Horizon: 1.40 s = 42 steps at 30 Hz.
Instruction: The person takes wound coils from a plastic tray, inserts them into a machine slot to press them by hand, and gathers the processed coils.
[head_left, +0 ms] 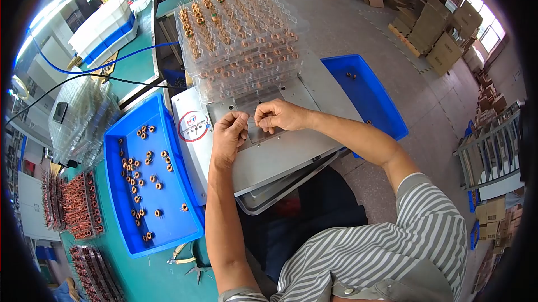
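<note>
My left hand and my right hand are close together over a grey metal machine top. The thumb and fingers of each hand are pinched; whatever is between them is too small or hidden to name. Just beyond the hands rises a stack of clear plastic trays, with copper-wound ring coils standing in rows on the top one. To the left, a blue bin holds several loose ring coils.
Another blue bin with a few coils sits at the right. Pliers lie on the green bench, near racks of reddish coils. Blue and black cables cross at left. Cardboard boxes stand farther back.
</note>
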### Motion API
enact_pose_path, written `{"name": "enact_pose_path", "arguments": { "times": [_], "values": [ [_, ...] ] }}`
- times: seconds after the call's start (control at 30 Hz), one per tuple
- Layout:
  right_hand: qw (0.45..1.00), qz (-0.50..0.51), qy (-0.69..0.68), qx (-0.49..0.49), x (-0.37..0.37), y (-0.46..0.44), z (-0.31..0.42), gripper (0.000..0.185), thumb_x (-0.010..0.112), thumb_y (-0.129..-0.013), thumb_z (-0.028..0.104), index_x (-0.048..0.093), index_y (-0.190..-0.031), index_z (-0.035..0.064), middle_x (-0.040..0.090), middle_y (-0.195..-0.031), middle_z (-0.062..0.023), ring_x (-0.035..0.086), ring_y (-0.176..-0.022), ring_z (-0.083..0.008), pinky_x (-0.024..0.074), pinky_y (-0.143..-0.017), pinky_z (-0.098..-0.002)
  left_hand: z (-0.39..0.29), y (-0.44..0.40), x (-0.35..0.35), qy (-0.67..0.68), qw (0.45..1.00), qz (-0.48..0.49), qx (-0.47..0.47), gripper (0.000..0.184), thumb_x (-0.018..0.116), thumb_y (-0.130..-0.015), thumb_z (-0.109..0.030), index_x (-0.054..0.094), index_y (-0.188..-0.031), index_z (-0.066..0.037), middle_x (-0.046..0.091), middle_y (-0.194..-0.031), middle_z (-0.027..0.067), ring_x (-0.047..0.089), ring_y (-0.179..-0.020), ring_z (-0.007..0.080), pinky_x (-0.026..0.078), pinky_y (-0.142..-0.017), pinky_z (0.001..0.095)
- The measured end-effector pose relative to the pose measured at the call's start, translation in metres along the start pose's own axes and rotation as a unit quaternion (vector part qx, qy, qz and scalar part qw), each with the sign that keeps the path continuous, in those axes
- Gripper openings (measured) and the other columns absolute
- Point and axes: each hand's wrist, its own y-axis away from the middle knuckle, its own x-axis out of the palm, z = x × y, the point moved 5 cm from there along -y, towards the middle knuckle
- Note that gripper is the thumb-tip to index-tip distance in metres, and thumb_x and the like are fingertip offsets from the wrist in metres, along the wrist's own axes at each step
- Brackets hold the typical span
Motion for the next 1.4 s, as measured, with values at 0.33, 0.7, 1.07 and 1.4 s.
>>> {"name": "enact_pose_path", "arguments": {
  "times": [0.33,0.7,1.07,1.4],
  "values": [
    [0.939,-0.174,0.296,-0.031,-0.052,0.003,0.035,0.018,0.069,-0.082,0.01,0.062,-0.095,-0.0006,0.07,-0.089,-0.0121,0.067,-0.078,-0.0221,0.0515,-0.07,-0.0346,-0.004,-0.008,-0.005,-0.012,0.999,-0.048,0.021,0.018,0.065,-0.093,-0.022,0.06,-0.094,-0.005,0.052,-0.065,-0.0024,0.045,-0.049,0.0039,0.027,-0.039,0.0172],
    [0.923,-0.086,0.375,-0.014,-0.056,-0.016,0.022,0.015,0.068,-0.078,0.004,0.062,-0.09,-0.002,0.068,-0.083,-0.0189,0.067,-0.082,-0.0324,0.0507,-0.072,-0.0414,-0.004,-0.012,-0.009,0.007,0.998,-0.058,0.013,0.016,0.066,-0.092,-0.02,0.06,-0.092,-0.005,0.054,-0.066,-0.0012,0.046,-0.047,0.0051,0.026,-0.038,0.0177],
    [0.896,-0.026,0.44,-0.054,-0.04,-0.026,0.003,0.017,0.069,-0.08,0.005,0.065,-0.096,-0.0002,0.066,-0.094,-0.0198,0.065,-0.091,-0.035,0.0501,-0.079,-0.0429,-0.004,-0.013,-0.008,0.01,0.998,-0.056,0.016,0.016,0.065,-0.092,-0.021,0.061,-0.091,-0.006,0.054,-0.067,-0.001,0.046,-0.048,0.0053,0.026,-0.038,0.0172],
    [0.888,-0.029,0.452,-0.077,-0.023,-0.027,-0.015,0.012,0.066,-0.08,0.003,0.063,-0.092,0.0026,0.058,-0.092,-0.0151,0.06,-0.089,-0.0342,0.0489,-0.079,-0.0427,-0.004,-0.012,-0.008,0.022,0.998,-0.06,0.01,0.015,0.066,-0.092,-0.019,0.06,-0.091,-0.006,0.054,-0.066,-0.0014,0.046,-0.048,0.0049,0.027,-0.038,0.0176]
  ]
}}
